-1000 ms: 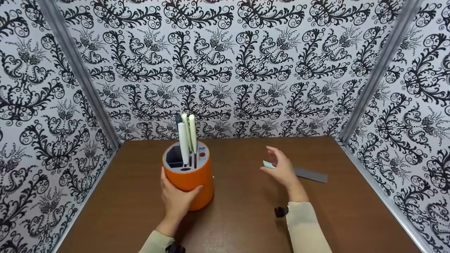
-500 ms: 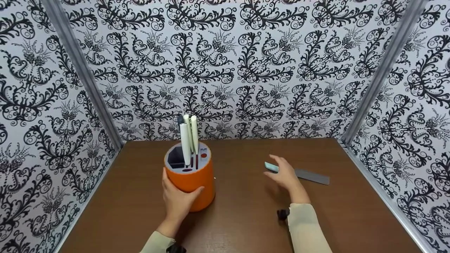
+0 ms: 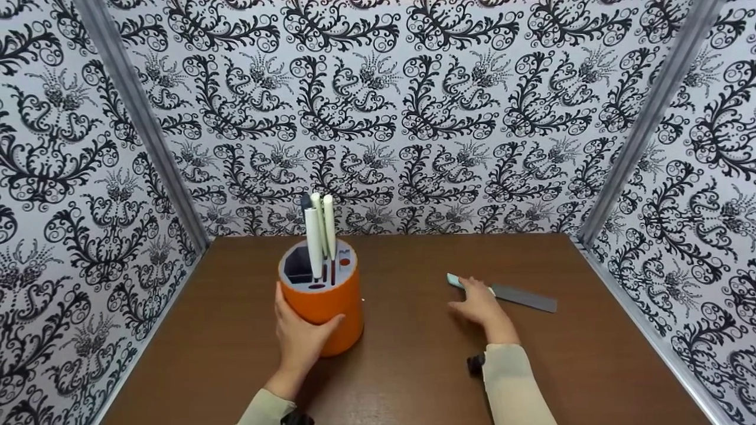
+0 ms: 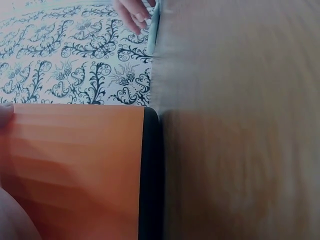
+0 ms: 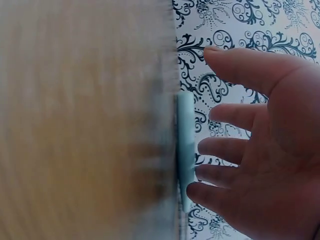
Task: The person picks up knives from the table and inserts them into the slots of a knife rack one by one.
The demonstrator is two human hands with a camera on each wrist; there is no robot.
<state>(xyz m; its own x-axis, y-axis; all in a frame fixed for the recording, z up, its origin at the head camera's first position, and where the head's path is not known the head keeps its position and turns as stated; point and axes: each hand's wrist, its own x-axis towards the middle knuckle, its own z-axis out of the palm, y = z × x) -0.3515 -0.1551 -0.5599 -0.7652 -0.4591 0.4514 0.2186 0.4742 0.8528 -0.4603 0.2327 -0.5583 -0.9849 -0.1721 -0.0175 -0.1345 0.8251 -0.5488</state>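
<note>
My left hand [image 3: 298, 339] holds the near left side of an orange round knife block [image 3: 339, 307], its thumb laid across the front. Pale knife handles [image 3: 313, 242] and one dark handle [image 3: 306, 202] stick up from slots in the block's grey top. To the right, a cleaver with a grey blade [image 3: 524, 298] and a light teal handle [image 3: 455, 281] lies flat on the table. Over that handle hovers my right hand [image 3: 481, 308]. In the right wrist view its fingers are spread, with the little finger overlapping the handle [image 5: 185, 135].
A brown wooden table [image 3: 401, 378] lies under everything. Black-and-white patterned walls [image 3: 378, 118] with grey corner strips [image 3: 142, 124] close off the back and both sides. The knife block stands left of the middle, with bare tabletop between it and the cleaver.
My right hand has lowered toward the cleaver handle, its fingers now over it. The left hand keeps its hold on the knife block. The head view has shifted slightly.
</note>
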